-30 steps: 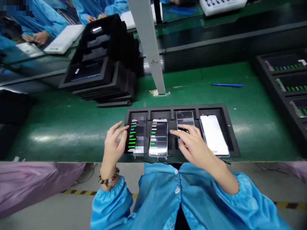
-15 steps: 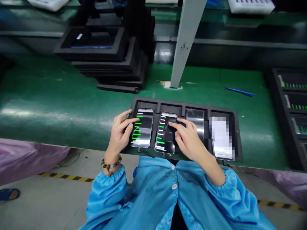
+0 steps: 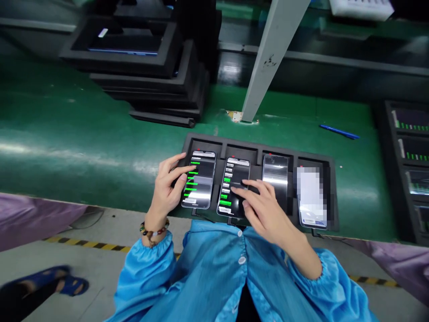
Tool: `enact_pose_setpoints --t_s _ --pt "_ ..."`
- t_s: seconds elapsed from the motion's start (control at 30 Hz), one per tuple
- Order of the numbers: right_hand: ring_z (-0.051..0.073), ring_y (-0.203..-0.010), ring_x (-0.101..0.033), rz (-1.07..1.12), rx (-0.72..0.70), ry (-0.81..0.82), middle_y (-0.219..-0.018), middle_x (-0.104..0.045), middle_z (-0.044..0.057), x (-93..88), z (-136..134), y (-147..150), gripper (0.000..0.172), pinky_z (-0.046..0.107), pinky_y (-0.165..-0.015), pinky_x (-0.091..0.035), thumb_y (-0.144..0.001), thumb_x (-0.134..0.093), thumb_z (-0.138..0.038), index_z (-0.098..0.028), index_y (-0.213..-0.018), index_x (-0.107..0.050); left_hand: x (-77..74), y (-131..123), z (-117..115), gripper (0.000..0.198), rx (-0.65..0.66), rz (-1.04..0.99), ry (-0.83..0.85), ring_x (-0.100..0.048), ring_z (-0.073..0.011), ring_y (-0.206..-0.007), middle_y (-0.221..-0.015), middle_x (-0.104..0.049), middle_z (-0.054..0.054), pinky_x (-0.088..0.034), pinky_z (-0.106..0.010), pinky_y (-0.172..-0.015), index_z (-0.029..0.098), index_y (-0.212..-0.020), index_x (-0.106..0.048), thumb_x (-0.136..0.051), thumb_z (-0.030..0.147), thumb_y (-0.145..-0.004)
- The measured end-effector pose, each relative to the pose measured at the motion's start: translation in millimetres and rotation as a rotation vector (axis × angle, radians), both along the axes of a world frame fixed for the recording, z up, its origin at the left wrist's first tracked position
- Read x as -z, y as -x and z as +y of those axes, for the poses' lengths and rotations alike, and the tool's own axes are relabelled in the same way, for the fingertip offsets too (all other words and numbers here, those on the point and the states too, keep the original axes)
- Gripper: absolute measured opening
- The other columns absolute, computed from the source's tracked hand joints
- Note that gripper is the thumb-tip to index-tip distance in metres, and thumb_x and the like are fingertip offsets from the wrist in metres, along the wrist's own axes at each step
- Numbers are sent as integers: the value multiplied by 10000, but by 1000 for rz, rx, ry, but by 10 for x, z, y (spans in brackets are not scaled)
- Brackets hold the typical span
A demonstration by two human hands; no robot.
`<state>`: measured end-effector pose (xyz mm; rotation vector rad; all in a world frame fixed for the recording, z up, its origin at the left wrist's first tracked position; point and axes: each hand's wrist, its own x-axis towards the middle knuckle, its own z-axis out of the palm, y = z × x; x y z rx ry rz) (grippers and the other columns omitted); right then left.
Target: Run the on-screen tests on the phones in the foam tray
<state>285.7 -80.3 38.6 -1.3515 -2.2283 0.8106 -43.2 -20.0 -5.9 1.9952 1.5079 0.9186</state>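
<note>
A black foam tray [image 3: 254, 149] lies on the green bench and holds several phones side by side. My left hand [image 3: 166, 190] rests at the left edge of the leftmost phone [image 3: 200, 182], fingers spread, thumb and forefinger touching its screen of green lines. My right hand [image 3: 263, 210] lies over the lower part of the second phone [image 3: 233, 183], forefinger stretched out on its screen. The third phone [image 3: 275, 174] shows a grey reflective screen. The fourth phone [image 3: 311, 197] glows white. Neither hand holds anything.
A stack of black foam trays [image 3: 144, 67] stands at the back left. A grey post [image 3: 268, 62] rises behind the tray. A blue pen [image 3: 338, 132] lies at the right, and another tray of phones [image 3: 409, 156] sits at the far right edge. A blue sandal [image 3: 63, 284] shows on the floor.
My right hand has moved from the third phone to the second phone and slid down its screen. My left hand has stayed at the leftmost phone. The camera has tilted downward.
</note>
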Motion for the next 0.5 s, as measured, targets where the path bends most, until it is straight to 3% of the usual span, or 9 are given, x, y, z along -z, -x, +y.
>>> enact_pose_setpoints --t_s 0.13,0.4,0.5 --pt "352 -1542 -521 -23 53 -2 -1455 -763 87 9 -2 1 495 647 -1217 -413 -1119 -421 -179 -274 -1583 -563 11 -2 -7 360 -15 -4 -14 -571 -287 -1488 -1605 -633 -55 -517 -554 -1225 308 -1223 -835 -519 447 -1120" --pt "329 -1523 -541 -32 5 49 -1343 -814 59 -27 -45 -20 469 640 -1258 -368 -1112 -447 -160 -278 -1535 -611 53 10 -9 310 1 -34 -68 -575 -289 -1463 -1579 -659 -42 -517 -543 -1193 323 -1219 -842 -559 394 -1115" --pt "328 -1556 -512 -40 42 32 -1417 -782 72 -29 0 -4 490 615 -1239 -391 -1115 -430 -172 -278 -1569 -583 63 9 -9 310 -10 -34 -70 -576 -293 -1458 -1574 -662 -34 -517 -547 -1188 336 -1219 -843 -559 402 -1114"
